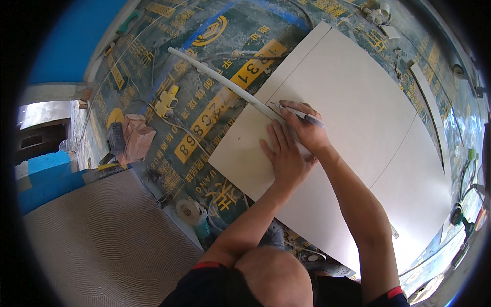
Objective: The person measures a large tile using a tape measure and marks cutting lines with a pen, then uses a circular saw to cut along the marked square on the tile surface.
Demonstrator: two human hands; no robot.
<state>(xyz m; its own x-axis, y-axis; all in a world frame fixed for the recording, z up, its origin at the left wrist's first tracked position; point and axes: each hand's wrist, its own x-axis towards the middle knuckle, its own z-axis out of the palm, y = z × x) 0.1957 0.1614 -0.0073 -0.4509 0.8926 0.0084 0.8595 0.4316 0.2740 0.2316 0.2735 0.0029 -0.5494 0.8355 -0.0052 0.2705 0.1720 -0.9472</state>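
Observation:
A large pale tile board (383, 82) with thin lines drawn on it lies below me. A long white straightedge (220, 78) runs diagonally across it and overhangs its left edge; part of it is hidden under my hands and arms. My left hand (286, 158) lies on the board and against the straightedge, fingers spread. My right hand (309, 130) grips a silver-and-dark pen (312, 117), its tip at the straightedge's edge, just above my left fingertips. My bent knee shows at the bottom.
Printed protective floor covering (153, 46) surrounds the board, with a yellow plug block (166, 102), cables, pinkish bricks (138, 138) and a roll (189, 210). A ridged adhesive bed (92, 240) fills the lower left. A narrow strip (429, 102) and a green-black tool (458, 215) lie at right.

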